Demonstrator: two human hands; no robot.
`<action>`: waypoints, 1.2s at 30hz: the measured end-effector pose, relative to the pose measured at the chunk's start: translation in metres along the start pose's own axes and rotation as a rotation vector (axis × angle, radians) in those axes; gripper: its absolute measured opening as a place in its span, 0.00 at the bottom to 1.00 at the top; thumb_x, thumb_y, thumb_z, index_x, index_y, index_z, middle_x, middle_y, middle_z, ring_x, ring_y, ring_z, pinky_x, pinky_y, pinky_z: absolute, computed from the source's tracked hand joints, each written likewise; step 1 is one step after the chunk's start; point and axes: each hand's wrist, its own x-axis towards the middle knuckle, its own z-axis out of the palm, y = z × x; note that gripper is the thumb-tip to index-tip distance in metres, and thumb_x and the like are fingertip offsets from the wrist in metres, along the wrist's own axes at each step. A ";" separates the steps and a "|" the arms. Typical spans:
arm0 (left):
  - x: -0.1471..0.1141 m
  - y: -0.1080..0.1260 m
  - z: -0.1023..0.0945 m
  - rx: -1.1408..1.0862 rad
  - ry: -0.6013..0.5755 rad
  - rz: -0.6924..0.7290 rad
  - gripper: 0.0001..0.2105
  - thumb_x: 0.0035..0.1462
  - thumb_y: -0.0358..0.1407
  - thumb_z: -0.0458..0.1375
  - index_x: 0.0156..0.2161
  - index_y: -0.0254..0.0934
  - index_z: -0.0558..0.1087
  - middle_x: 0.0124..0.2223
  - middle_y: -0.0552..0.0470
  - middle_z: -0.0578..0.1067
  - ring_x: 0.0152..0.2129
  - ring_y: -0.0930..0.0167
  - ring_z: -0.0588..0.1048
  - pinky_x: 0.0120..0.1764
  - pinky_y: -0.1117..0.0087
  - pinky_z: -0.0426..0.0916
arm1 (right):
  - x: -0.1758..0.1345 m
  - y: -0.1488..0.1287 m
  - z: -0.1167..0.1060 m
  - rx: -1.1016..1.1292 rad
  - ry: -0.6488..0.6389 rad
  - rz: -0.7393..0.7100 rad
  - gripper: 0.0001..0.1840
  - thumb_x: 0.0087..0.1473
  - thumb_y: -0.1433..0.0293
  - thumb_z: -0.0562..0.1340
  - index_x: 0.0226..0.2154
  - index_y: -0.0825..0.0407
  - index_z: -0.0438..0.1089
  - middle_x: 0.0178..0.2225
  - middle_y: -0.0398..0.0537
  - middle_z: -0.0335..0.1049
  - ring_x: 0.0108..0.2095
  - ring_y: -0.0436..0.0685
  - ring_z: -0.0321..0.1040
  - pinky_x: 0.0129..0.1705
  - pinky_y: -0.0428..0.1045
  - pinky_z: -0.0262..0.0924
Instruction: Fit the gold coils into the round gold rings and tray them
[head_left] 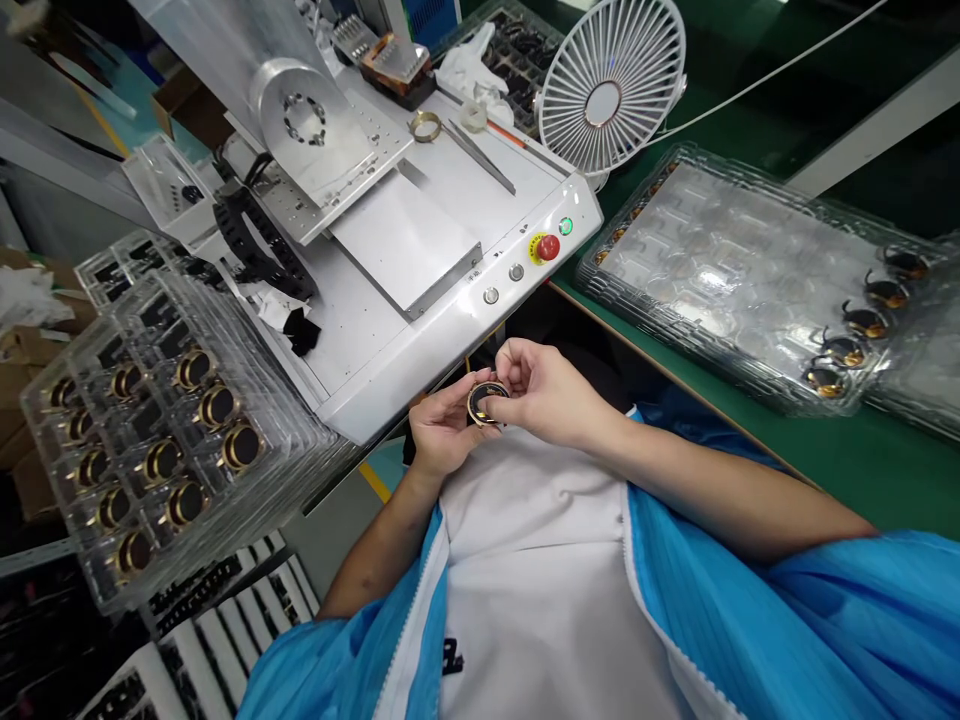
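Note:
Close to my body I hold a round, gold-rimmed part with a black face, which looks like a watch case [486,402]. My left hand [444,424] is closed on its left edge, fingers and thumb gripping the rim. From the other side my right hand [551,392] is closed on it too, its thumb lying across the black face and its fingers curled behind. Fingers cover part of the rim. Similar gold-rimmed cases [217,405] sit in a clear plastic tray [90,345] on a stack to the left.
Ahead stands a white machine [420,360] with a red stop button [549,247] and a flat metal plate [409,245]. Tweezers [484,158] and a brass ring [425,126] lie on it. A white fan [611,90] stands behind. On the right, clear trays [720,270] hold small parts with cables.

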 end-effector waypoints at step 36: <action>0.007 0.024 0.006 -0.041 0.236 -0.093 0.20 0.56 0.42 0.72 0.54 0.47 0.81 0.53 0.46 0.83 0.49 0.58 0.83 0.54 0.55 0.79 | 0.073 -0.031 -0.017 -0.026 0.133 0.075 0.25 0.47 0.61 0.80 0.34 0.51 0.65 0.16 0.40 0.71 0.15 0.50 0.66 0.12 0.41 0.62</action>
